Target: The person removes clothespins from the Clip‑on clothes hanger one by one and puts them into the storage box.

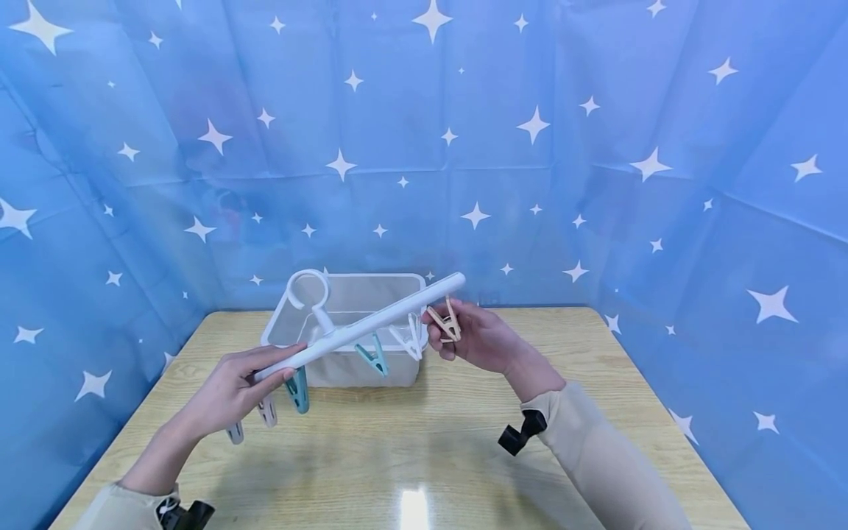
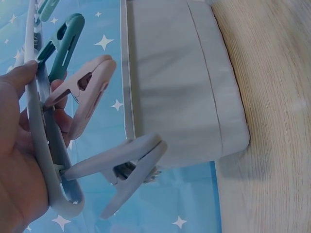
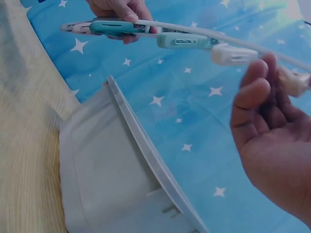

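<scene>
A white hanger bar (image 1: 371, 322) with a round hook (image 1: 308, 288) is held up at a slant, its right end higher. My left hand (image 1: 228, 386) grips it near the lower left end, thumb in front. Clothespins hang along it: a grey one (image 2: 116, 167), a pale pink one (image 2: 90, 92), a dark teal one (image 1: 298, 390), a light teal one (image 1: 374, 357) and a white one (image 3: 234, 56). At the raised end my right hand (image 1: 480, 335) pinches a beige clothespin (image 1: 445, 322) with curled fingers; its thumb is hidden in the right wrist view.
Behind the hanger, a whitish plastic bin (image 1: 361, 372) stands on the wooden table (image 1: 371, 456). Blue cloth (image 1: 490, 191) with white stars closes off the back and both sides. A black wrist camera (image 1: 522, 432) is strapped on the right sleeve.
</scene>
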The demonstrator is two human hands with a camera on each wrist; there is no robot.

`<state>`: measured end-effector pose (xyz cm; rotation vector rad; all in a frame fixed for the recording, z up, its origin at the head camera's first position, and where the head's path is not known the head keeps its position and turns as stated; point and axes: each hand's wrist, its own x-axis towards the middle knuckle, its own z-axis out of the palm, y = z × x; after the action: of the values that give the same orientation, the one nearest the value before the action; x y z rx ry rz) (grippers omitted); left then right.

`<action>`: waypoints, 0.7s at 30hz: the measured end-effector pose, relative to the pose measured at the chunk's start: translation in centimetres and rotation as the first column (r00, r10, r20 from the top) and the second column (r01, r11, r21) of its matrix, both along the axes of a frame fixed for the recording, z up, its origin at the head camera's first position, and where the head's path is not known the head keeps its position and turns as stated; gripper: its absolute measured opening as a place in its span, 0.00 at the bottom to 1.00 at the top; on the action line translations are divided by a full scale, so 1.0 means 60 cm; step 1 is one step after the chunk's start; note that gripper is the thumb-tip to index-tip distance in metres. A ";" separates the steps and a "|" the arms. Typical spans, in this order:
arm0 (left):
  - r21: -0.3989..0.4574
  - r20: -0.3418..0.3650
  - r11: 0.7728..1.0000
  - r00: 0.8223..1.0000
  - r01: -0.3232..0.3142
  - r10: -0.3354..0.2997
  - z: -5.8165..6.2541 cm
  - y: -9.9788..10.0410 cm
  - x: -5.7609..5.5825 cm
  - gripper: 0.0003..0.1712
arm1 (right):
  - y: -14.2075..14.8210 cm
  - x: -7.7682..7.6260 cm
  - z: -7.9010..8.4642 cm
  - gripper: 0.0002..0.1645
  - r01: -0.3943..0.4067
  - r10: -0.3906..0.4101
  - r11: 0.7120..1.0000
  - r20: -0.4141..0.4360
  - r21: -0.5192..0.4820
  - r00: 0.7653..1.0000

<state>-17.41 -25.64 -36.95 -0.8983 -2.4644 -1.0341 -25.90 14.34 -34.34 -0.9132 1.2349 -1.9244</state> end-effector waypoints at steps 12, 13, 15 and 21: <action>0.017 0.015 1.000 1.000 0.002 -0.002 0.002 0.002 0.001 0.27 | -0.015 0.006 -0.003 0.17 0.072 -0.062 0.973 0.052 -0.221 0.997; 0.016 0.015 1.000 1.000 0.001 -0.001 0.003 0.002 0.001 0.27 | -0.017 0.006 -0.002 0.17 0.090 -0.080 0.969 0.055 -0.228 0.995; 0.016 0.019 1.000 1.000 -0.001 0.001 0.004 0.002 0.000 0.27 | -0.020 0.008 0.000 0.17 0.134 -0.123 0.964 0.063 -0.231 0.990; 0.011 0.038 1.000 0.999 -0.003 0.003 0.004 -0.001 -0.001 0.27 | -0.031 0.013 0.003 0.14 0.291 -0.281 0.938 0.076 -0.190 0.957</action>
<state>-17.47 -25.69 -36.68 -0.8791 -2.4880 -1.0719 -25.10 12.48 -34.18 -0.8155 1.2162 -2.3216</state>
